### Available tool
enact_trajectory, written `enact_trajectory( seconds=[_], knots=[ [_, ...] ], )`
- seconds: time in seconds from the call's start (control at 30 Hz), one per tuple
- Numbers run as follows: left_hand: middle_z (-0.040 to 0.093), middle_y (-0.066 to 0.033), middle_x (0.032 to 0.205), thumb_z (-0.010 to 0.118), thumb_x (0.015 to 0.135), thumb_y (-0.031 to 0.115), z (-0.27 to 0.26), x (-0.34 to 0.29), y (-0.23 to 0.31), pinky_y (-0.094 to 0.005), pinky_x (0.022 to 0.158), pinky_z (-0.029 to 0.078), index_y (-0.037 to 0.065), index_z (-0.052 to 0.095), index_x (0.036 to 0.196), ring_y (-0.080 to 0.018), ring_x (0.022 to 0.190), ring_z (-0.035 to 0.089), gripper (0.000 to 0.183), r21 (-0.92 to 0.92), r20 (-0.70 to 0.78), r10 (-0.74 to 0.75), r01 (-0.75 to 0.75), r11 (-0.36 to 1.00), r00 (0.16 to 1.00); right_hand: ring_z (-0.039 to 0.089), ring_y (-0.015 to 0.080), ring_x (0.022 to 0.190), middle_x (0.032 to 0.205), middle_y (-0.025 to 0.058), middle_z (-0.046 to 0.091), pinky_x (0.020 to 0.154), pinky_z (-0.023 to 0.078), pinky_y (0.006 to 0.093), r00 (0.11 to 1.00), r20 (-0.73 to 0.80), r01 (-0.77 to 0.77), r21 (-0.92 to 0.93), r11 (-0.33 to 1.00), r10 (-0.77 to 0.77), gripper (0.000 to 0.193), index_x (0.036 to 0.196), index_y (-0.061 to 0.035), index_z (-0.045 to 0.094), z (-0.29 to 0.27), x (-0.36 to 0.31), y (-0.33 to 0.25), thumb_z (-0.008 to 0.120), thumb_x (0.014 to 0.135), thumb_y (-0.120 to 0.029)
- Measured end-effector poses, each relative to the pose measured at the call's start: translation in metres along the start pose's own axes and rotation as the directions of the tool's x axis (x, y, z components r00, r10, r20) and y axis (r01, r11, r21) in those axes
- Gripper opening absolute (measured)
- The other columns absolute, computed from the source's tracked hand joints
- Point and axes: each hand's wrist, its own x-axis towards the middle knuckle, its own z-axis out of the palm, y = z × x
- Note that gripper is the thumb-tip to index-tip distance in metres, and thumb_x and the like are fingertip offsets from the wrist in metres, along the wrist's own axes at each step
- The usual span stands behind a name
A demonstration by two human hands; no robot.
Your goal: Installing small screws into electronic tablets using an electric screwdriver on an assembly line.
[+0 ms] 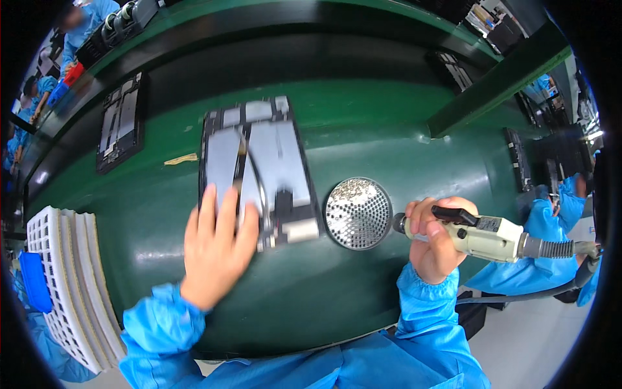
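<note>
An opened tablet [278,152] lies on the green workbench in front of me, its silver-grey battery cells and inner boards showing. My left hand [220,243] rests with spread fingers over its lower left edge, holding nothing. In my right hand [435,243] is a pale electric screwdriver [495,238] with a black lever, gripped around its front end. Its tip points left, at the rim of a round screw dish [358,227] full of holes. Small screws [353,189] are gathered at the far side of that dish.
A second opened tablet [121,123] lies at the far left. White slotted trays [61,279] stand at the left edge. A green post [502,81] slants up at the right. The screwdriver's cable [538,292] trails rightward, near a co-worker's blue sleeve [547,223].
</note>
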Motion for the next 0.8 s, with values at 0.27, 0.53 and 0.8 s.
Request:
enact_trajectory(
  seconds=[0.27,0.53,0.8],
  knots=[
    [0.046,-0.0235,0.128,0.063,0.071,0.008,-0.033,-0.055,0.019,-0.0575,0.097,0.037,0.001,0.056,0.114,-0.046,0.123,0.041,0.044,-0.244,0.33,0.099,-0.016,0.97,0.939,0.05,0.0176,0.062,0.069,0.0089,0.052,0.069,0.045,0.0383,1.0,-0.009,0.0,-0.004,1.0,0.0,0.034,0.111,-0.0024,0.046,0.005,-0.001,0.001,0.056,0.079,-0.001],
    [0.055,-0.0157,0.095,0.075,0.066,0.017,-0.02,-0.026,0.044,-0.041,0.076,0.044,-0.004,0.06,0.096,-0.031,0.088,0.055,0.04,-0.492,0.013,0.053,-0.039,0.87,0.999,0.051,0.0206,0.063,0.067,0.009,0.051,0.069,0.046,0.0421,0.996,0.088,0.008,-0.008,1.0,-0.007,0.034,0.113,-0.0022,0.047,0.013,-0.004,0.0,0.055,0.08,-0.003],
    [0.056,-0.0137,0.09,0.069,0.07,0.007,0.003,-0.029,0.044,-0.0385,0.072,0.046,-0.003,0.062,0.094,-0.0294,0.087,0.056,0.027,-0.653,-0.048,0.212,-0.191,0.733,0.976,0.052,0.0205,0.061,0.066,0.0084,0.05,0.068,0.045,0.0422,0.988,0.154,-0.003,-0.015,1.0,0.006,0.035,0.114,-0.0038,0.049,0.017,-0.012,-0.002,0.058,0.081,-0.006]
  ],
)
